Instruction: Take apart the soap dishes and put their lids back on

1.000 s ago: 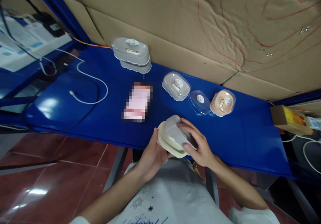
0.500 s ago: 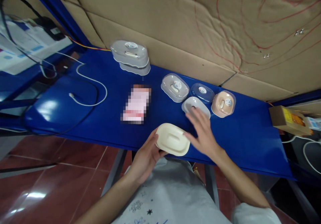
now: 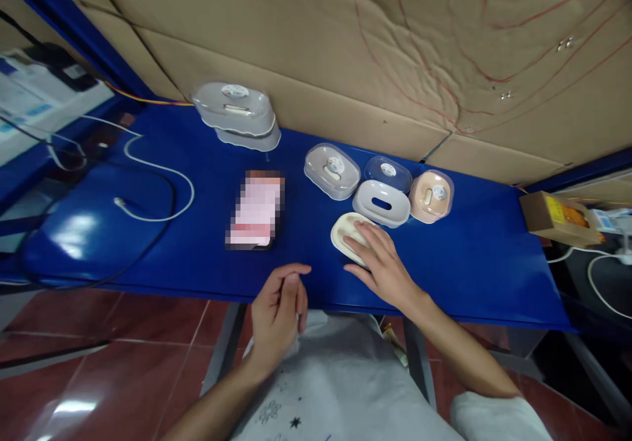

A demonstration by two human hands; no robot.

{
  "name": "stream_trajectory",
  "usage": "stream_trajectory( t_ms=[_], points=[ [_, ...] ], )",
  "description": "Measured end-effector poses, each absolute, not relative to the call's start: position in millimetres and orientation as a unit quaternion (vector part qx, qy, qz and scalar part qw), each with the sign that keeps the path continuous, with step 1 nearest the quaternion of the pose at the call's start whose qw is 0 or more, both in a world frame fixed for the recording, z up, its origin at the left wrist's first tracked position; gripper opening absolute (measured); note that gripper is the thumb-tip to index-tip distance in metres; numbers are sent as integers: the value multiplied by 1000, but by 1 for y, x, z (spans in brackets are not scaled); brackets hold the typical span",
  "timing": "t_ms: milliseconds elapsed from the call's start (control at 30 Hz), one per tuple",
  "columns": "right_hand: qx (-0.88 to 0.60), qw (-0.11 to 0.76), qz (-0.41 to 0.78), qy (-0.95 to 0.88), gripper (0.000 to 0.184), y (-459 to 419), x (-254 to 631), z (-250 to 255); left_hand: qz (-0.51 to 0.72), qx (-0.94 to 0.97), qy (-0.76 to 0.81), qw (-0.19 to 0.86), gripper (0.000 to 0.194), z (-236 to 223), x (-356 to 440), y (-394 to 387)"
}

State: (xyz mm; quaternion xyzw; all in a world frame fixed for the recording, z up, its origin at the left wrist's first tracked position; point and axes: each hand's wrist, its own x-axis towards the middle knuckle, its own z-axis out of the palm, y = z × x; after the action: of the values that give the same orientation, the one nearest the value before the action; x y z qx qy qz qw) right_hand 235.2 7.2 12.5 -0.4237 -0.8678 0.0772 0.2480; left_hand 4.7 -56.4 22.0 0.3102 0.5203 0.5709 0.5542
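Observation:
A shallow cream oval plastic dish [image 3: 343, 232] lies on the blue table near its front edge. My right hand [image 3: 382, 257] rests over its right part, fingers stretched out and spread, covering some of it. To the left, my left hand [image 3: 282, 303] hovers by the table edge with nothing visible in it, its index finger extended and the others loosely bent. Just behind the dish sits a pale grey oval piece [image 3: 368, 212] with a dark slot. Beyond it are a clear cover [image 3: 380, 181] with a round label and a peach lidded box [image 3: 428, 212].
A grey box with a clear cover [image 3: 320, 179] stands left of these pieces. Stacked grey covered boxes [image 3: 247, 120] are at the back left. A blurred-out pink phone-like item [image 3: 257, 210], a white cable [image 3: 190, 194] and a cardboard box [image 3: 553, 220] lie around. Cardboard [image 3: 276, 26] walls the back.
The cream dish has gone from my left hand onto the table, further back and right. My left hand has let go and drawn back; my right hand has come down over the dish.

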Motion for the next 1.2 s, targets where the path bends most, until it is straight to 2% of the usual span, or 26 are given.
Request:
stream_trajectory(
  t_ms=[133,233,333,400,500,600,667,733,800,900,1000,1067,1133,1200],
  points=[
    [-419,359,74,-831,36,11,255,25,524,362,501,585,51,7,4,-65],
    [-455,383,14,-804,20,23,280,38,492,409,471,608,72,-2,4,-64],
    [-468,356,-24,-808,46,40,293,51,481,452,439,610,77,-5,5,-58],
    [-453,326,-9,-830,51,48,287,55,492,465,432,596,77,-5,7,-53],
    [-407,264,17,-875,40,47,263,49,520,474,435,562,72,-1,11,-44],
    [-374,178,33,-909,55,35,243,35,565,425,457,540,61,2,16,-35],
    [-370,141,34,-918,49,28,238,26,593,381,465,536,52,2,19,-30],
    [-368,162,33,-915,34,24,238,20,597,353,467,548,39,2,20,-26],
    [-372,241,52,-895,26,23,240,17,590,319,465,578,31,5,18,-21],
    [-348,346,90,-866,27,22,238,20,567,231,432,663,37,11,13,-13],
    [-255,323,93,-907,31,19,235,26,465,114,362,799,47,15,9,-5],
    [-209,314,80,-923,39,20,238,28,394,52,315,862,46,16,9,1],
    [-250,330,65,-908,48,27,246,27,373,22,285,883,45,17,11,5],
    [-367,323,41,-871,50,39,258,24,379,13,281,882,44,19,13,9]
  ],
)
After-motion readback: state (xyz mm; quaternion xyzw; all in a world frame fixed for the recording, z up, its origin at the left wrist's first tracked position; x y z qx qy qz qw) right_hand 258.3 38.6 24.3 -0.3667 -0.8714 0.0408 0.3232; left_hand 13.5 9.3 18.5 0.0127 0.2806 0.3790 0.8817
